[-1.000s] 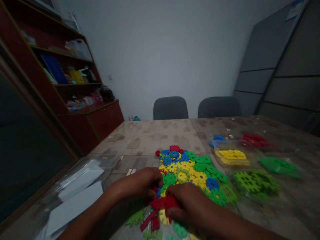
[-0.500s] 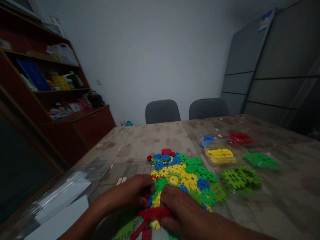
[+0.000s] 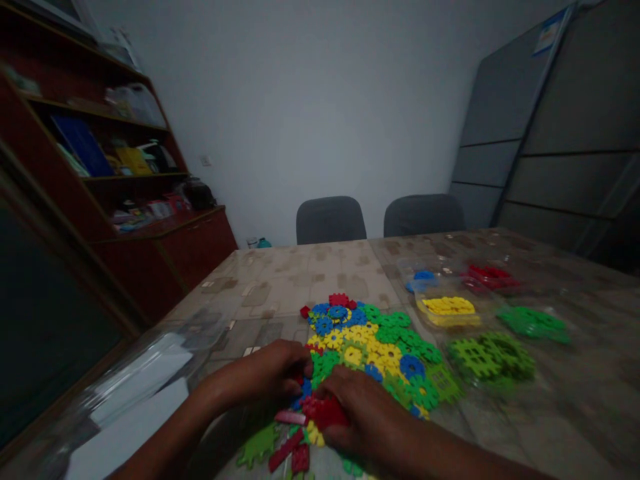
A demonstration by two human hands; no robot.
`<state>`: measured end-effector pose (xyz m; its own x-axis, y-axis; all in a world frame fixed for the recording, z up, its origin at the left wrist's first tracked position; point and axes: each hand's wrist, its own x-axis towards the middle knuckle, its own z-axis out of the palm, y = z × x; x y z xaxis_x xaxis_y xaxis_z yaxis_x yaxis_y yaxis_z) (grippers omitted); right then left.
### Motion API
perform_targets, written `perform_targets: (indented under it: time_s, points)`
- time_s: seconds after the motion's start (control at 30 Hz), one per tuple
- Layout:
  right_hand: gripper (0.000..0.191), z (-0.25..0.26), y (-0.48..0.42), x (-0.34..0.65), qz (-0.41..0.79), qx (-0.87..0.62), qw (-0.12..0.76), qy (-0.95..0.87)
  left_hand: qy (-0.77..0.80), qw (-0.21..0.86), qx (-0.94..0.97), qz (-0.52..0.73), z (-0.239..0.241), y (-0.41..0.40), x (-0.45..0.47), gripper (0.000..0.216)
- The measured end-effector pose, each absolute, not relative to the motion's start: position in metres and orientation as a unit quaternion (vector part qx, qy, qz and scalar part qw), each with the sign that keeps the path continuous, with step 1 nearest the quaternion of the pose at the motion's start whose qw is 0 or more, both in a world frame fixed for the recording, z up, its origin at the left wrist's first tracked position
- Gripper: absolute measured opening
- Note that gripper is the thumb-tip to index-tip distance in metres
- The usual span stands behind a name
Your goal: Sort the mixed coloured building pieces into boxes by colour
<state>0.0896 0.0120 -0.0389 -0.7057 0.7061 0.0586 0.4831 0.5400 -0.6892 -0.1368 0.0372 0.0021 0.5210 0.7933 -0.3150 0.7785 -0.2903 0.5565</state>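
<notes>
A flat spread of interlocking plastic pieces [image 3: 370,340] in red, blue, yellow and green lies on the patterned table [image 3: 310,273]. My left hand [image 3: 273,373] is curled at the near left edge of the spread, fingers closed on small pieces I cannot make out. My right hand [image 3: 360,410] rests just right of it, fingers bent over a red piece [image 3: 323,412]. The two hands almost touch. Loose red pieces [image 3: 293,457] and a green piece [image 3: 257,447] lie in front of them.
Clear containers at the right hold sorted pieces: blue [image 3: 420,280], red [image 3: 490,277], yellow [image 3: 447,308], dark green [image 3: 533,323], light green [image 3: 490,357]. A clear box with white sheets [image 3: 135,393] sits left. Two grey chairs [image 3: 330,219] stand behind; a shelf unit [image 3: 100,173] fills the left.
The view has shifted slightly. Both hands stay at the near edge of the spread, and the red piece under my right hand has shifted a little.
</notes>
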Motion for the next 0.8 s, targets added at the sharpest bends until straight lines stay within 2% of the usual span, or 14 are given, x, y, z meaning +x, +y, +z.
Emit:
perform_targets:
  time_s: [0.2,0.33,0.47,0.63,0.8]
  points:
    - [0.026,-0.041,0.01,0.095,0.325,-0.334,0.183,-0.865,0.492,0.345,0.799,0.01,0.004,0.037,-0.134,0.018]
    - [0.019,-0.04,0.011,0.098,0.321,-0.331,0.183,-0.868,0.497,0.344,0.797,0.01,0.005,0.036,-0.134,0.018]
    - [0.026,-0.037,0.016,0.099,0.331,-0.34,0.2,-0.857,0.5,0.336,0.798,0.009,0.004,0.036,-0.134,0.019]
    - [0.026,-0.033,0.023,0.102,0.314,-0.308,0.234,-0.867,0.496,0.33,0.803,0.011,0.001,0.037,-0.135,0.019]
    - [0.027,-0.021,0.024,0.105,0.328,-0.309,0.214,-0.867,0.494,0.33,0.804,0.014,0.0,0.037,-0.134,0.016]
